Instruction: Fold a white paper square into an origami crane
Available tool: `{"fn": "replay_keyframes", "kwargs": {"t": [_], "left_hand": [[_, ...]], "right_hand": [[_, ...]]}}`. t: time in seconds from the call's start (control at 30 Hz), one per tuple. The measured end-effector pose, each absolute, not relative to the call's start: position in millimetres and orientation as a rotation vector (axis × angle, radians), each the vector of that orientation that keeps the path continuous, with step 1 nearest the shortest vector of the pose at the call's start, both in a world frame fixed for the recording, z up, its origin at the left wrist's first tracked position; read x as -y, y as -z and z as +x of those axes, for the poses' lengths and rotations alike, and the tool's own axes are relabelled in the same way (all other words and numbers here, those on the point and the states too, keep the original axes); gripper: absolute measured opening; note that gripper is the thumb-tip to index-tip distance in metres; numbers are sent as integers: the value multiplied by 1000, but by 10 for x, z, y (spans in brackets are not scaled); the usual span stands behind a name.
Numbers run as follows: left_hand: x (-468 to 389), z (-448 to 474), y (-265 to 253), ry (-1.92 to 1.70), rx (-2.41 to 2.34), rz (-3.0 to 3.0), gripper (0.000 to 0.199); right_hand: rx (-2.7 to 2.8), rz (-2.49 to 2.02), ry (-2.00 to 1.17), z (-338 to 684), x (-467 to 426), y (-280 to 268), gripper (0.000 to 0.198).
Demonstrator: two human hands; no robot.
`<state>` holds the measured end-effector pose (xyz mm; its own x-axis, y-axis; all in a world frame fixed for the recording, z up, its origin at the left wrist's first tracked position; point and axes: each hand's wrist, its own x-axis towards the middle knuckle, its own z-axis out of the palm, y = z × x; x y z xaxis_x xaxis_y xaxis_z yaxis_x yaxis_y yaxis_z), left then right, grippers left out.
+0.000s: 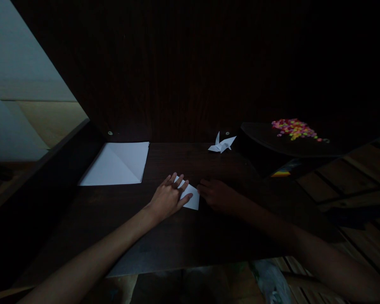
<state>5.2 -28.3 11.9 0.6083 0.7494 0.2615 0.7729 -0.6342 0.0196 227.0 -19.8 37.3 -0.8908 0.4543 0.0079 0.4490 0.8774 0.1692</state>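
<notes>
A small folded piece of white paper [192, 200] lies on the dark wooden desk. My left hand [169, 195] rests flat on it with the fingers spread, covering its left part. At the paper's right edge is my right hand [213, 193], its fingers curled together at the corner; shadow hides whether they pinch it. A folded white paper crane [221, 145] stands farther back, right of the middle. To the left lies a stack of white square sheets [120, 162], the top one showing a diagonal crease.
A dark raised panel [177, 71] stands behind the desk surface [139, 236]. On a curved shelf [259, 133] at the right sits a pile of small colourful pieces [294, 128]. A low side board [50, 164] borders the left. Below right, a plastic bag [270, 278] is near the slatted wood.
</notes>
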Motion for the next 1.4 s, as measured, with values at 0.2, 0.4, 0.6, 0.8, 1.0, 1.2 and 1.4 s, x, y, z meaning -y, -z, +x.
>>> {"fn": "replay_keyframes", "kwargs": {"t": [0.2, 0.4, 0.6, 0.8, 1.0, 1.2, 1.4], "left_hand": [[297, 56, -110, 396, 1317, -2726, 50], [291, 75, -167, 324, 1319, -2747, 54], [309, 86, -203, 414, 1315, -2755, 51], [318, 78, -208, 562, 1313, -2840, 39], [286, 51, -315, 587, 1387, -2873, 34], [252, 24, -292, 607, 1529, -2949, 38], [219, -25, -312, 744, 1563, -3068, 23]], "right_hand": [[-3045, 894, -55, 2404, 217, -449, 39], [-3093, 1384, 354, 2386, 115, -480, 21], [-3026, 1483, 439, 2201, 186, -387, 19], [-2905, 1693, 722, 2135, 163, -392, 8], [-2848, 1727, 964, 2087, 118, -434, 7], [-2903, 1625, 1008, 2066, 99, -405, 8], [-3057, 1616, 1130, 2061, 66, -344, 13]]}}
